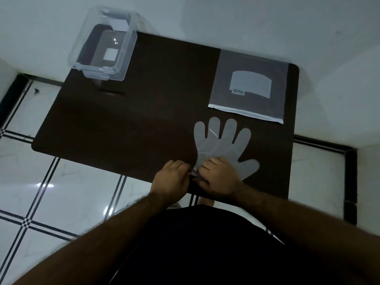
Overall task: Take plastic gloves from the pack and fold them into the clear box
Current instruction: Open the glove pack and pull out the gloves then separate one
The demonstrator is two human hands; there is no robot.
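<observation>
A translucent plastic glove lies flat on the dark table, fingers spread toward the far side and its thumb pointing right. My left hand and my right hand meet at the glove's cuff near the table's front edge, fingers pinched on the thin plastic there. The right hand covers the glove's palm end. The glove pack, a flat clear bag with a white label, lies at the far right. The clear box stands open at the far left corner with nothing visible inside except a label.
White walls close in behind and to the right of the table. A glossy white tiled floor with black lines lies to the left and below. My dark clothing fills the bottom of the view.
</observation>
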